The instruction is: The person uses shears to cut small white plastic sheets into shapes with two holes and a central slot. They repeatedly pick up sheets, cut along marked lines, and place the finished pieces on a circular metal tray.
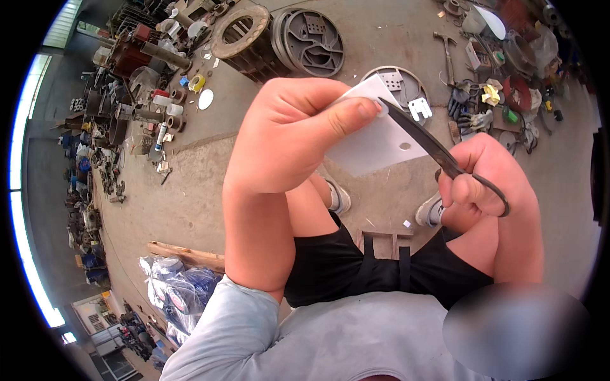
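My left hand [305,124] pinches a thin white sheet [375,146] between thumb and fingers, up in front of my knees. The sheet has a small round hole near its right corner. In my right hand [480,181] is a pair of dark metal scissors [422,136], with fingers in the handle loops. The blade tips reach the sheet's upper edge beside my left thumb; they look nearly closed, and whether the sheet lies between them is hard to tell. Beyond the sheet, a white notched piece [419,109] rests on the rim of a round metal plate [410,75].
Further off stand a rusty ring-topped cylinder [240,35] and round metal castings [312,41]. A hammer [448,57] and grey gloves [473,120] lie to the right among tools. Machine parts crowd the left. A plastic-wrapped bundle [184,286] is by my left side.
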### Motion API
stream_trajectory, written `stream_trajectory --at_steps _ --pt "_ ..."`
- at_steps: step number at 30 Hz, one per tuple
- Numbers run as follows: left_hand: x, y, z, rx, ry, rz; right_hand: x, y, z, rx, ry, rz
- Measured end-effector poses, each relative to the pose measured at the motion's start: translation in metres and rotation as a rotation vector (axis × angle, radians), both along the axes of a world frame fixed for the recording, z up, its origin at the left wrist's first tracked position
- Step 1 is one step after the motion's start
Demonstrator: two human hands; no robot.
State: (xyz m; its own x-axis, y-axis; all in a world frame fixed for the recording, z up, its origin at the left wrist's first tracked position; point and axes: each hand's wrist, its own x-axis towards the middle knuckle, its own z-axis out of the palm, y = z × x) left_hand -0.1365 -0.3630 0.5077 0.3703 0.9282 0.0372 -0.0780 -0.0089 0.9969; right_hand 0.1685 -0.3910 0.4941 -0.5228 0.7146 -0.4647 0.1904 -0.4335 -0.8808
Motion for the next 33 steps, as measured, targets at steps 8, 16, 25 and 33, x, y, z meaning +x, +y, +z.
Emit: stream_trajectory --at_steps 8,16,25,33 --pt "-0.005 0.002 0.0 -0.029 0.084 -0.077 0.004 0.004 -0.002 -0.046 -0.068 0.046" --pt "-0.001 0.001 -0.001 -0.028 0.141 -0.072 0.004 0.002 0.004 -0.047 -0.077 0.033" --pt "0.001 0.002 -0.005 0.008 0.269 -0.13 0.014 0.006 0.0 0.095 -0.149 0.103" --pt "-0.011 0.006 -0.009 -0.093 0.323 -0.259 0.027 0.007 0.007 0.022 -0.334 0.158"
